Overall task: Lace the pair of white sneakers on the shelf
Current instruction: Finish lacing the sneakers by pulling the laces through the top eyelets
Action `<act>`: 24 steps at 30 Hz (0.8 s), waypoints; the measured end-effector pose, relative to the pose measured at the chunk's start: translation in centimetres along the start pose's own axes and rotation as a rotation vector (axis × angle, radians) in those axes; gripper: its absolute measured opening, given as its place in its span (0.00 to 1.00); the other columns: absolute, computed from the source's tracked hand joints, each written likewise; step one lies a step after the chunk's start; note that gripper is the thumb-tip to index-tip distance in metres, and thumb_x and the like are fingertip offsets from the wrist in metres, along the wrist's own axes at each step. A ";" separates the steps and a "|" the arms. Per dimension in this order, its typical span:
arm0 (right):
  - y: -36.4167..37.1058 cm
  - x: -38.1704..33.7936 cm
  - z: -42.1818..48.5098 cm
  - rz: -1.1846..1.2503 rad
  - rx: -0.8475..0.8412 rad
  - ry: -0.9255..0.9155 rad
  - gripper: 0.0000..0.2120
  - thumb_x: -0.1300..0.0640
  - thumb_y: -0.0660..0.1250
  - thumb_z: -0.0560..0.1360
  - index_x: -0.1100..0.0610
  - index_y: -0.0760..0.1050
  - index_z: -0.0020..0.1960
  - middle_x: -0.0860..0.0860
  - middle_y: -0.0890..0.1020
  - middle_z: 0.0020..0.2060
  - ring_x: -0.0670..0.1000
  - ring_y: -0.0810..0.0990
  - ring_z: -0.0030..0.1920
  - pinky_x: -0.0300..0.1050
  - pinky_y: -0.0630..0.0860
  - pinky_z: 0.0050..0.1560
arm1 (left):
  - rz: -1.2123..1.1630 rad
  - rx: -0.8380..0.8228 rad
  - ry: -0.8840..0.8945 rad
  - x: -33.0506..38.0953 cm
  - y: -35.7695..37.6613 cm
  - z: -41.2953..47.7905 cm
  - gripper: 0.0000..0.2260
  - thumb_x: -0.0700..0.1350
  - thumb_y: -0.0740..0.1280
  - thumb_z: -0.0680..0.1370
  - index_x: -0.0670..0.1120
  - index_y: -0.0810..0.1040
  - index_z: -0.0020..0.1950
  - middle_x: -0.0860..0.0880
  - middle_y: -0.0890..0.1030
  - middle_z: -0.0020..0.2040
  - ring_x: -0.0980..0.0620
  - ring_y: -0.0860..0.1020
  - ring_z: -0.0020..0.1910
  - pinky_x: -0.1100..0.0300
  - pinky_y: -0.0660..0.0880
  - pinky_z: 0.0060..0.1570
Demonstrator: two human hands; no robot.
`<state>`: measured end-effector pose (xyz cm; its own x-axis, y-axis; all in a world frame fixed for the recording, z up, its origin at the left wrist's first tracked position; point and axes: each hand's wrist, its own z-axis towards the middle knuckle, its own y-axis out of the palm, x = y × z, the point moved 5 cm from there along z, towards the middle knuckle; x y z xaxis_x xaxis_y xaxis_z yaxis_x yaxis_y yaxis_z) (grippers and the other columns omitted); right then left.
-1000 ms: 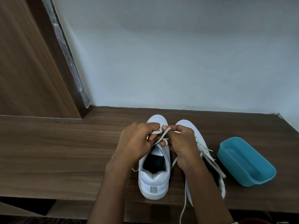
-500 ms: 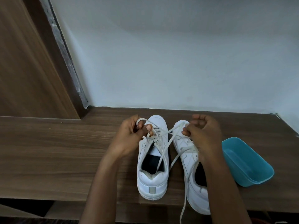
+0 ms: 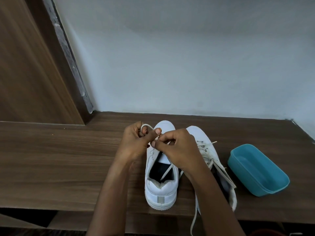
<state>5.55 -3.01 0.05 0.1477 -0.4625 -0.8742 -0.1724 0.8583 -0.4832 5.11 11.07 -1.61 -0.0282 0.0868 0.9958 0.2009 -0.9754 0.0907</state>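
Note:
Two white sneakers stand side by side on the wooden shelf (image 3: 68, 159), toes toward the wall. The left sneaker (image 3: 161, 188) has its heel facing me. My left hand (image 3: 136, 143) holds a loop of its white lace (image 3: 147, 125) above the toe, with a finger through the loop. My right hand (image 3: 179, 149) pinches the same lace right beside the left hand, over the tongue. A loose lace end drops into the shoe's opening. The right sneaker (image 3: 204, 143) is partly hidden by my right forearm; its lace (image 3: 194, 218) trails off the shelf's front edge.
A blue plastic tub (image 3: 259, 169) sits on the shelf to the right of the sneakers. A pale wall rises behind, and a wooden panel (image 3: 25, 74) stands at the left. The shelf's front edge runs just below the heels.
My right hand has come back from over the right sneaker to meet the left hand above the left sneaker. The lace, stretched between the hands before, is now gathered at the loop.

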 end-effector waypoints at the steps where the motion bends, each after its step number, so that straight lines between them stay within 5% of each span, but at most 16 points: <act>1: 0.1 0.2 0.1 0.010 0.023 0.017 0.06 0.53 0.77 0.71 0.54 0.86 0.38 0.40 0.78 0.24 0.40 0.75 0.26 0.28 0.67 0.30 | 0.017 0.006 -0.001 0.0 -0.1 0.0 0.20 0.36 0.75 0.74 0.48 0.66 0.32 0.39 0.77 0.36 0.46 0.76 0.34 0.55 0.72 0.36; 5: 0.0 0.6 0.1 -0.018 0.072 0.087 0.08 0.48 0.79 0.68 0.52 0.85 0.37 0.45 0.85 0.32 0.41 0.82 0.35 0.33 0.74 0.37 | 0.027 -0.013 -0.008 0.1 0.0 -0.2 0.20 0.36 0.74 0.74 0.47 0.64 0.34 0.31 0.80 0.41 0.51 0.81 0.33 0.61 0.72 0.34; 11: -0.5 0.9 0.2 -0.008 0.094 0.103 0.06 0.52 0.77 0.70 0.53 0.85 0.38 0.45 0.84 0.32 0.41 0.80 0.33 0.38 0.73 0.38 | 0.037 -0.014 -0.008 0.4 -0.2 -0.4 0.21 0.36 0.74 0.75 0.47 0.62 0.34 0.30 0.83 0.47 0.54 0.83 0.36 0.69 0.72 0.30; 16: -1.8 1.3 0.4 0.582 0.044 0.350 0.12 0.60 0.63 0.76 0.58 0.77 0.34 0.52 0.83 0.32 0.48 0.79 0.36 0.43 0.69 0.37 | 0.021 0.013 -0.036 0.1 -0.5 -0.4 0.20 0.35 0.73 0.75 0.48 0.64 0.33 0.29 0.80 0.44 0.54 0.83 0.35 0.68 0.73 0.30; 19: -3.6 1.7 0.4 0.895 0.108 0.396 0.14 0.61 0.58 0.79 0.57 0.68 0.34 0.51 0.71 0.24 0.51 0.73 0.28 0.45 0.69 0.37 | -0.050 0.016 -0.060 0.3 -0.7 -0.6 0.19 0.33 0.71 0.76 0.47 0.63 0.35 0.31 0.80 0.45 0.53 0.85 0.36 0.68 0.74 0.29; 24: -7.2 3.1 0.1 1.016 0.184 0.364 0.17 0.55 0.62 0.79 0.55 0.66 0.32 0.46 0.59 0.20 0.46 0.56 0.21 0.41 0.64 0.27 | -0.076 -0.003 -0.079 0.1 -0.4 -0.6 0.19 0.33 0.71 0.76 0.47 0.63 0.36 0.32 0.78 0.44 0.51 0.86 0.38 0.67 0.76 0.32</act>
<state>7.35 -10.63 0.85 -0.2829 0.4681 -0.8372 0.1014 0.8825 0.4593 4.46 11.39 -1.56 0.0342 0.1764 0.9837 0.1982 -0.9659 0.1663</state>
